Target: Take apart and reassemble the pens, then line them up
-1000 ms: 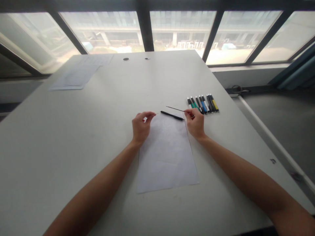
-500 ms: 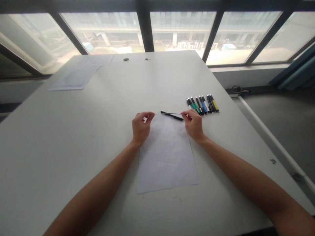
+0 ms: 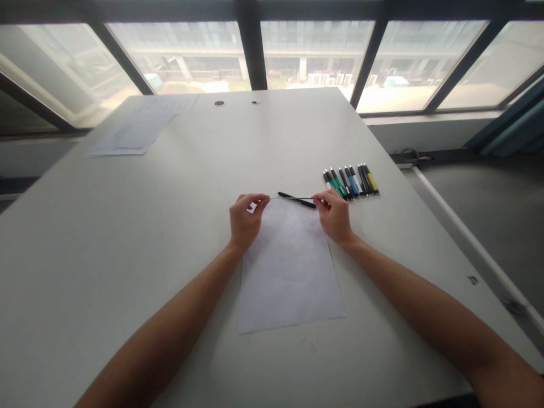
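Above the far edge of a white sheet of paper (image 3: 293, 277), my two hands face each other in pinches. My right hand (image 3: 335, 216) grips the right end of a thin dark pen refill (image 3: 301, 198), held nearly level. Between the fingertips of my left hand (image 3: 246, 220) is a thin pale piece (image 3: 273, 198), too small for me to name. It lines up with the refill's left end and seems to touch it. Just behind the refill, a black pen barrel (image 3: 306, 203) lies slanted by the top of the sheet.
To the right of the barrel lies a row of several pens (image 3: 351, 182) with coloured grips. More paper sheets (image 3: 131, 133) are at the table's far left. A small dark mark (image 3: 472, 280) shows near the right edge of the white table (image 3: 204, 164).
My left hand has moved slightly right. The gap between the pale piece and the refill's left end has closed. My right hand has hardly moved.
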Demonstrator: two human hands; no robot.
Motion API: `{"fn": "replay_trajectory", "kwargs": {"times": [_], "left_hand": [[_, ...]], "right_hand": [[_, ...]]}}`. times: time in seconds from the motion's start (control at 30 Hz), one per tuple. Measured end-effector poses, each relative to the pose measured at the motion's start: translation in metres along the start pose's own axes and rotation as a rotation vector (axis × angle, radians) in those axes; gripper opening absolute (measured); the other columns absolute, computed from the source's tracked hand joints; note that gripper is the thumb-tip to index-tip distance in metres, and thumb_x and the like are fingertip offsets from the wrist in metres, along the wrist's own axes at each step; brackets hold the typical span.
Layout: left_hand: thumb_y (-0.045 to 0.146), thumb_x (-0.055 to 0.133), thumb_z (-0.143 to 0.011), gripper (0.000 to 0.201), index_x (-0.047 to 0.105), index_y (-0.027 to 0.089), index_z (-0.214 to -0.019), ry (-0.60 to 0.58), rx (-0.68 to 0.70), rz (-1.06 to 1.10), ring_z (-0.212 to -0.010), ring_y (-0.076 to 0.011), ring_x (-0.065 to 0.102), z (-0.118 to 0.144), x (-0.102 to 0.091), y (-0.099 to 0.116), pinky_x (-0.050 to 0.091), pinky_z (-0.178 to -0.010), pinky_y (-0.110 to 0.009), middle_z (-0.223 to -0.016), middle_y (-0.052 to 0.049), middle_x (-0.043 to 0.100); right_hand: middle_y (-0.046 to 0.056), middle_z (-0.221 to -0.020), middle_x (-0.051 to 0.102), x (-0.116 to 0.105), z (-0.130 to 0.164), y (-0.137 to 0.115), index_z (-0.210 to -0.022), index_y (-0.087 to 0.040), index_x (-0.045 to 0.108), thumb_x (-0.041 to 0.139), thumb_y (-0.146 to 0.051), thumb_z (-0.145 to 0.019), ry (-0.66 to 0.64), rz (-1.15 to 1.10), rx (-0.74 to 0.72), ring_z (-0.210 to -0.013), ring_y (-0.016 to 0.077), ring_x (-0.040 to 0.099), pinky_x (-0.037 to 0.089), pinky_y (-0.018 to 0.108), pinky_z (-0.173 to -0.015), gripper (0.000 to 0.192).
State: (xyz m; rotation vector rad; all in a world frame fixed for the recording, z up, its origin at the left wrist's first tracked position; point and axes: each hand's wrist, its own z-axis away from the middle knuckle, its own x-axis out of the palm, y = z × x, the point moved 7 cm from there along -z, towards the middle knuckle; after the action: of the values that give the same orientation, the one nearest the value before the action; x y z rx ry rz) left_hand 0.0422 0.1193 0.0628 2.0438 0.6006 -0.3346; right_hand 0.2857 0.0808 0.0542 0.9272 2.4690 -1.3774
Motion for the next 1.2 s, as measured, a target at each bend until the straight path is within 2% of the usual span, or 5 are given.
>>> {"fn": "replay_trajectory", "kwargs": {"times": [0.3,0.77,1.03,1.13,1.2], "left_hand": [[0.029,0.070,-0.085,0.011,0.076,0.022,-0.090,-0.029,0.003,-0.010,-0.075,-0.0145,0.062,0.000,0.002,0.001,0.047,-0.068,-0.027,-0.084,-0.002,0.074],[0.028,0.068,-0.088,0.008,0.071,0.022,-0.091,-0.132,0.167,-0.028,-0.086,-0.0180,0.062,0.004,0.010,0.016,0.050,-0.073,-0.031,-0.091,-0.003,0.075],[0.023,0.069,-0.085,0.043,0.056,0.024,-0.126,-0.133,0.242,0.011,-0.086,-0.0164,0.062,0.008,0.010,0.023,0.048,-0.078,-0.032,-0.094,-0.001,0.073],[0.033,0.069,-0.085,0.050,0.052,0.024,-0.131,-0.116,0.292,0.060,-0.086,-0.0170,0.061,0.010,0.006,0.029,0.048,-0.077,-0.033,-0.101,-0.003,0.071],[0.045,0.063,-0.089,0.051,0.049,0.024,-0.133,-0.018,0.299,0.147,-0.084,-0.0173,0.060,0.011,-0.003,0.031,0.047,-0.074,-0.033,-0.107,-0.006,0.068]], "right_hand": [[0.003,-0.078,0.062,0.002,0.001,-0.001,-0.084,-0.020,0.071,0.059,-0.025,-0.094,-0.015,-0.009,-0.016,-0.070,0.0170,0.054,0.044,0.032,-0.068,0.017],[0.004,-0.082,0.065,0.008,0.003,-0.007,-0.088,-0.021,0.072,0.057,-0.022,-0.095,-0.104,-0.038,-0.054,-0.073,0.0168,0.055,0.044,0.031,-0.069,0.017],[0.003,-0.080,0.063,0.008,0.001,-0.008,-0.087,-0.019,0.071,0.057,-0.019,-0.093,-0.112,-0.077,-0.052,-0.070,0.0157,0.053,0.043,0.031,-0.068,0.015],[0.003,-0.080,0.064,0.009,0.001,-0.006,-0.087,-0.020,0.072,0.057,-0.021,-0.094,-0.119,-0.091,-0.030,-0.069,0.0157,0.053,0.042,0.030,-0.066,0.016],[0.004,-0.081,0.065,0.009,0.001,-0.005,-0.088,-0.020,0.072,0.057,-0.022,-0.094,-0.113,-0.106,-0.016,-0.069,0.0156,0.053,0.042,0.030,-0.065,0.016]]}}
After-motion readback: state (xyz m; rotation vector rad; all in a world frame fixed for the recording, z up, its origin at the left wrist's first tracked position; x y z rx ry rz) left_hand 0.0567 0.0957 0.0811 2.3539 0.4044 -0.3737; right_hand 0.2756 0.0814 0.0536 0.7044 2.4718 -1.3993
